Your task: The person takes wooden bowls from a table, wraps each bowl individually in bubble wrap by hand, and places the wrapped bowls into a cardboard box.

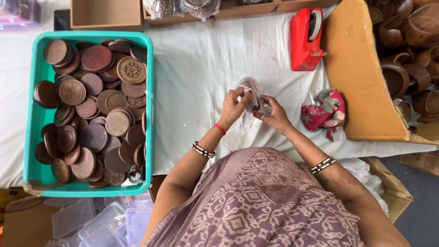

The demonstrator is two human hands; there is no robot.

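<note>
Both hands meet above the tabletop [206, 68], pinching a small clear plastic pouch [251, 89] with something dark in it. The left hand [233, 107] grips its near edge with bent fingers; the right hand [273, 114] pinches from the other side. The thin film could probably slip or tear under uneven pull. Wooden discs fill a teal tray [151, 114] well left of the hands.

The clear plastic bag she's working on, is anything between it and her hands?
Nothing visible: the left hand and right hand both grip the clear plastic bag directly, above the white cloth.
</note>
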